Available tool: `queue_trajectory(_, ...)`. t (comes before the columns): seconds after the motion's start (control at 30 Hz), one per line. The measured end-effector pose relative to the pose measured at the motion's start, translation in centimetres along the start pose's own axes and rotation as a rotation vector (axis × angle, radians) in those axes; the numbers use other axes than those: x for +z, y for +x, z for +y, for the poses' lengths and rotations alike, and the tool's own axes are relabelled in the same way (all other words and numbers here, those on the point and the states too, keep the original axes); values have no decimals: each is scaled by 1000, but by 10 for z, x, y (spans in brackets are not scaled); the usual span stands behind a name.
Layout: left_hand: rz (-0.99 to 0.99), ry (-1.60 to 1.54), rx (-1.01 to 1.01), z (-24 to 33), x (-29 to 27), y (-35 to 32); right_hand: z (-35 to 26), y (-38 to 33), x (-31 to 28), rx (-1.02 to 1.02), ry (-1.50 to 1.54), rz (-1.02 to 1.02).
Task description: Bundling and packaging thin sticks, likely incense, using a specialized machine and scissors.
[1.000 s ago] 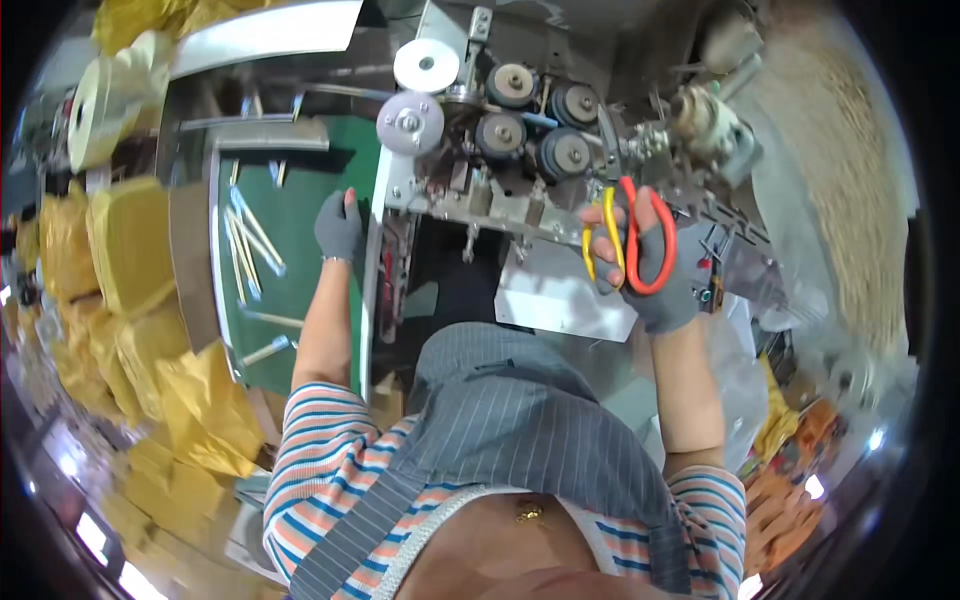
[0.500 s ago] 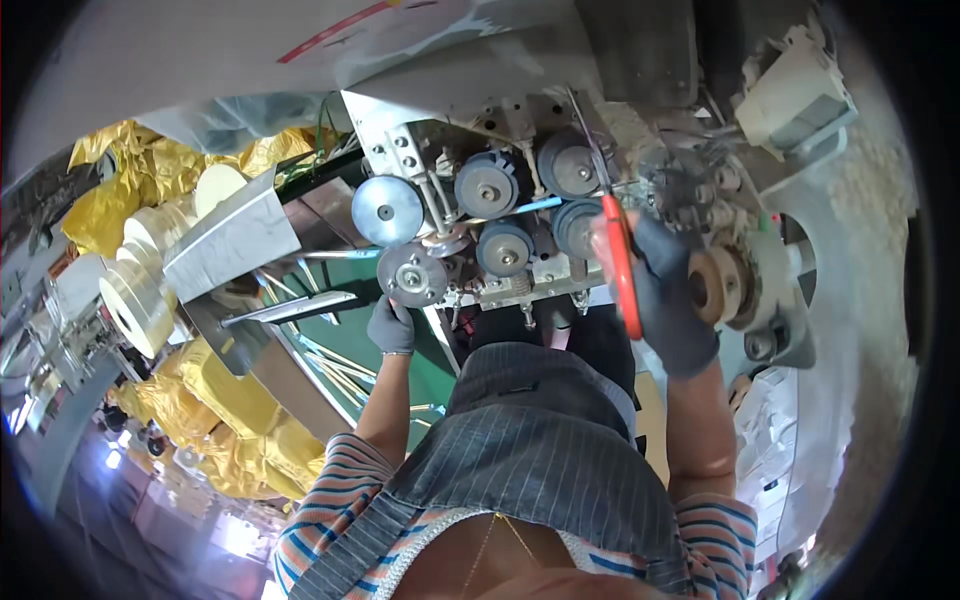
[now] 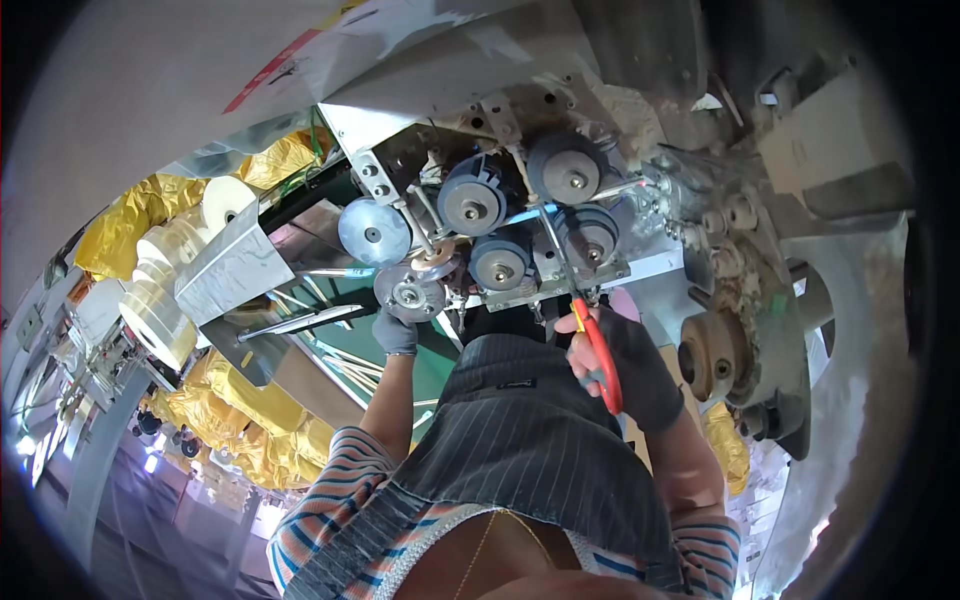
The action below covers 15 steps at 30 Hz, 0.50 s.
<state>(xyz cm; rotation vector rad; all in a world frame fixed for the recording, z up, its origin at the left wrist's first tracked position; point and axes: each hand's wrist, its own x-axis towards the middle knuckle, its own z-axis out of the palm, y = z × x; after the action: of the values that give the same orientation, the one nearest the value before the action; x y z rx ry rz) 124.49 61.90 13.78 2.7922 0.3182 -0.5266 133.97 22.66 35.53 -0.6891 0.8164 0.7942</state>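
The right hand, in a dark fingerless glove, has its fingers closed around the handles of red-and-yellow scissors just off the front edge of the machine's roller frame. The blades point up and slightly left, across that edge, between the two right-hand wheels of four dark rollers. Their tip lies by a blue rod that runs nearly left to right between the upper and lower rollers, so the two long axes cross steeply; touching or merely overlapping, I cannot tell. The right hand is the nearer to this crossing. The left hand is at the frame's front left corner, just below a notched grey disc, its fingers hidden, so I cannot tell whether they grip anything. Beside it, pale sticks lie across a green tray.
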Motion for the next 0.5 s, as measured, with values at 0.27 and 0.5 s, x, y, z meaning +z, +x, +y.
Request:
queue_trajectory(0.27, 97, -183, 6, 14, 5, 5, 32, -31, -17, -29, -209, 94)
queue_trajectory(0.5, 246, -118, -41, 27, 5, 9, 114, -60, -194, -247, -150, 507)
